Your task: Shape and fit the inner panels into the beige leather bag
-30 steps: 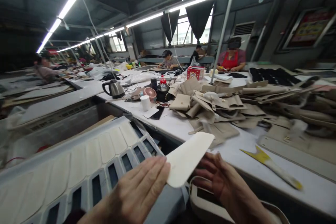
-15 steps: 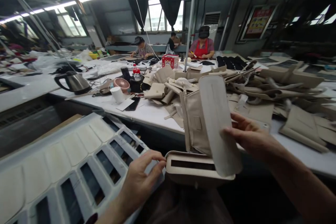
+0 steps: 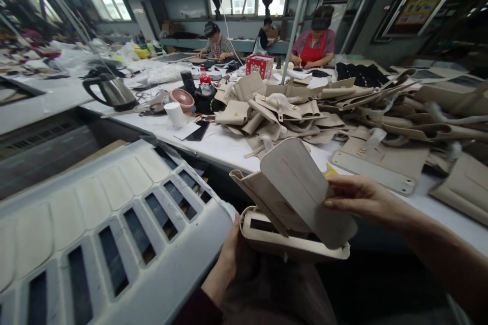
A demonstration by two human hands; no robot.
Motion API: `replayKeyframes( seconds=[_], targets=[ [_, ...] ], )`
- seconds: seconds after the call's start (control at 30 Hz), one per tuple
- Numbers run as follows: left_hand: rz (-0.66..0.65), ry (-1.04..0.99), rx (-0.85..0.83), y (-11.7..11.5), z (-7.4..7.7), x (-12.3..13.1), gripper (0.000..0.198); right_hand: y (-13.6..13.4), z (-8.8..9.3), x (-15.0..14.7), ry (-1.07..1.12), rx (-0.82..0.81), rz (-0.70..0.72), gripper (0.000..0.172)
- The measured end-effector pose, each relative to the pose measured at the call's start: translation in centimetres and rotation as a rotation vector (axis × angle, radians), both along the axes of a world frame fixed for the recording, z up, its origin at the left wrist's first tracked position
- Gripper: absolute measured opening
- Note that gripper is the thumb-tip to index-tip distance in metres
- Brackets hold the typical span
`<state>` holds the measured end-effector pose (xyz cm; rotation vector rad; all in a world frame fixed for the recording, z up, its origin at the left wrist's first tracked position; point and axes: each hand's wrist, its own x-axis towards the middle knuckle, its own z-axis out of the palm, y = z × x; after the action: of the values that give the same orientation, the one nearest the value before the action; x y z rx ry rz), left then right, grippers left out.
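A beige bag [image 3: 295, 249] lies tilted over my lap, with a pale rim around a dark slot facing up. My left hand [image 3: 229, 251] is closed on its left end, the fingers partly hidden behind it. With thumb and fingers, my right hand [image 3: 354, 195] pinches the right edge of a pale round-cornered panel [image 3: 292, 175]. That panel slants above the bag, its lower end near the rim; whether it is joined to the bag I cannot tell. Behind it the bag's beige flap [image 3: 263, 190] stands up at an angle.
To the left is a white slotted rack [image 3: 183, 259] with pale panels [image 3: 93, 198] in a row. Beige bag pieces [image 3: 278, 111] are heaped on the white table [image 3: 224, 150]. A kettle [image 3: 110, 91], pink fan [image 3: 182, 99] and paper roll [image 3: 174, 114] stand there. Co-workers [image 3: 314, 45] sit beyond.
My left hand has gone from pinching the rim's left corner to gripping the bag's end from the side. The flap and the pale panel lean further left. The view has tilted down.
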<state>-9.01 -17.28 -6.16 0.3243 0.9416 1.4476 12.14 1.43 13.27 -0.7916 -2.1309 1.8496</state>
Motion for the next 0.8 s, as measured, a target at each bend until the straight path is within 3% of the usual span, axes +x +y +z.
replayKeyframes(
  seconds=[0.1,0.3,0.47,0.6,0.8],
  targets=[
    [0.060,-0.237,-0.010,0.1,-1.3,0.7,0.069,0.2,-0.4,-0.6,-0.032,0.029,0.075,0.040],
    [0.188,-0.114,-0.193,-0.4,-3.7,0.2,0.062,0.1,-0.8,-1.3,-0.063,0.051,0.132,0.030],
    [0.208,-0.067,-0.231,-0.5,-3.4,0.4,0.061,0.6,-1.0,-0.7,-0.197,0.249,0.181,0.018],
    [0.252,-0.095,-0.249,-0.4,-3.1,0.7,0.059,1.1,-1.1,-0.3,-0.378,0.416,0.333,0.024],
    [0.322,-0.208,-0.245,-0.2,-1.5,1.0,0.059,0.5,-2.5,-2.2,-0.425,0.340,0.467,0.037]
  ],
)
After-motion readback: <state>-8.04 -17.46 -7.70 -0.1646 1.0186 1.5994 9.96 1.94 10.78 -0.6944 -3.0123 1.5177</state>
